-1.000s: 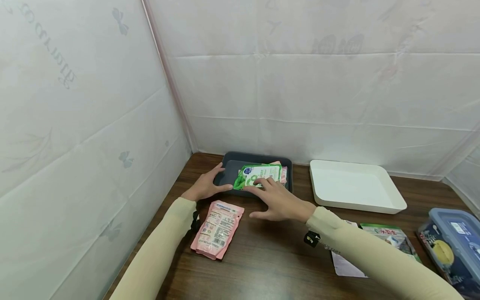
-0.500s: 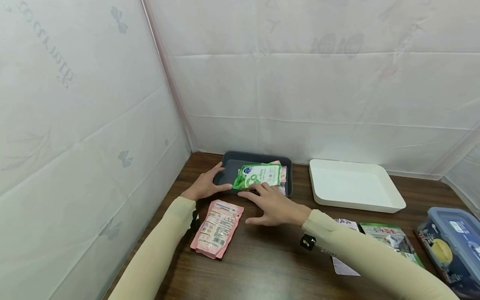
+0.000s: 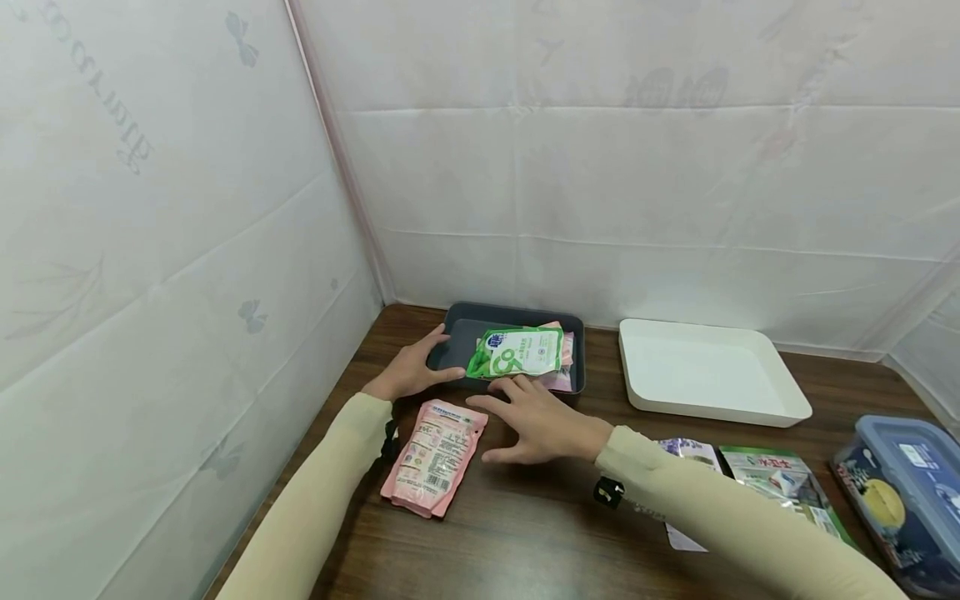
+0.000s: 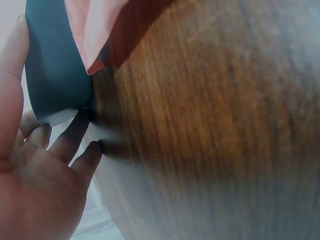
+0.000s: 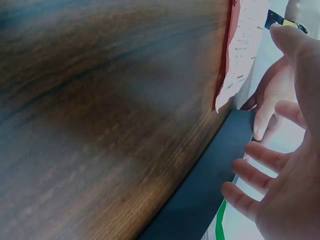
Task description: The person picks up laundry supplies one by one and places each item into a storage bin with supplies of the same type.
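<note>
behind and to the left, pale printed sheeting makes two walls. next biggest, dark wood-grain counter. two cream sleeves come in from the near edge. white tray sits at the back, right of center, well apart from both hands. blue-lidded box at far right, partly cut off. dark gray tray at back left, left of the white one. right hand at its near side, fingers loosely bent, grip slack and free; can't tell if fingertips touch the rim. left hand at the tray's left end, thumb and fingers spread, grip relaxed, fingertips touching the tray. pink pouch lies flat on the counter, between the forearms, barcode up. green-and-white pouch is inside the dark gray tray, middle to right, over pink packs peeking out. green-topped pouch and purple-and-white pouch lie side by side, partly hidden by the right sleeve. black wrist devices on both wrists.
</note>
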`<action>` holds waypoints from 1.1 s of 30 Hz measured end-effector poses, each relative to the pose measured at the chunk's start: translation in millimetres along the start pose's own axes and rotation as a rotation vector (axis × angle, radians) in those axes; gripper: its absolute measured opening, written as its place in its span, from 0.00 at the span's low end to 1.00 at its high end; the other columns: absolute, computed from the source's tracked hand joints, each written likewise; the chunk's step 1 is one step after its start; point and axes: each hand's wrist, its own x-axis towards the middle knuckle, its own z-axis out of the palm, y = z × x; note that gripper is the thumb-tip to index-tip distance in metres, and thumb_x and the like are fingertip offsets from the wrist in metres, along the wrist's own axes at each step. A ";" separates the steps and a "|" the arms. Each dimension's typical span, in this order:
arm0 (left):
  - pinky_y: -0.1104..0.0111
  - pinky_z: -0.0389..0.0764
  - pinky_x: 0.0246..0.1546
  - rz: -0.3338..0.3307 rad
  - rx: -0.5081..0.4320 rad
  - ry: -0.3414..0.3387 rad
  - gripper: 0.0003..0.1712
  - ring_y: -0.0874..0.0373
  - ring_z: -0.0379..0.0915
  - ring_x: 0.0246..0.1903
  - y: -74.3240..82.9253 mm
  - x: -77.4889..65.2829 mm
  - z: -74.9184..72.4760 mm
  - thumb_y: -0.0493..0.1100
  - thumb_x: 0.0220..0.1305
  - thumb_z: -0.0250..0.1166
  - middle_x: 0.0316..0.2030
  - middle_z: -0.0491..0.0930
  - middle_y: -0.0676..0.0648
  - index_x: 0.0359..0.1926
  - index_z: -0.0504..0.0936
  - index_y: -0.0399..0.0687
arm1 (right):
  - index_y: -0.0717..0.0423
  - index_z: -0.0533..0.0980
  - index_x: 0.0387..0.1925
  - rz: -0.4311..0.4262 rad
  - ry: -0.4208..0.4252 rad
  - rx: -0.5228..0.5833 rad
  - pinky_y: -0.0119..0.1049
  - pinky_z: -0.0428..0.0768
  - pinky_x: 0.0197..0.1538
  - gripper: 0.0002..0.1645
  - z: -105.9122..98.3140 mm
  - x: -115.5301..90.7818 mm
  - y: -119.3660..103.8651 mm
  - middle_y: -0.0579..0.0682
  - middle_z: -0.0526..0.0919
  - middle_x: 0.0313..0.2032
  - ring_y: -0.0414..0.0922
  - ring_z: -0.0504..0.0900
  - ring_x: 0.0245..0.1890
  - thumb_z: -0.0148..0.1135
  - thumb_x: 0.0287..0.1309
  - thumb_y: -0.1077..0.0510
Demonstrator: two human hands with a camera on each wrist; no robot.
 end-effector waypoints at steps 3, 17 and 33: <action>0.44 0.58 0.67 -0.002 -0.002 0.001 0.54 0.43 0.46 0.73 -0.8 -0.3 1.4 0.69 0.57 0.65 0.77 0.41 0.51 0.75 0.57 0.49 | 0.34 0.57 0.73 -0.010 -0.008 0.016 0.53 0.70 0.60 0.49 1.2 0.4 -3.1 0.54 0.66 0.65 0.49 0.65 0.60 0.54 0.54 0.22; 0.44 0.57 0.67 -0.007 0.008 0.012 0.54 0.44 0.46 0.73 -1.8 -1.1 2.1 0.70 0.56 0.65 0.77 0.42 0.50 0.75 0.57 0.49 | 0.35 0.56 0.74 -0.044 -0.046 0.011 0.55 0.69 0.61 0.50 6.8 6.1 -15.0 0.56 0.64 0.66 0.52 0.66 0.60 0.57 0.54 0.24; 0.44 0.57 0.67 -0.003 0.006 0.013 0.54 0.43 0.46 0.73 0.5 -3.4 1.7 0.68 0.57 0.66 0.77 0.42 0.50 0.75 0.57 0.48 | 0.32 0.54 0.75 -0.067 -0.070 0.034 0.55 0.65 0.64 0.52 15.2 11.3 -22.2 0.57 0.59 0.71 0.52 0.61 0.65 0.58 0.52 0.23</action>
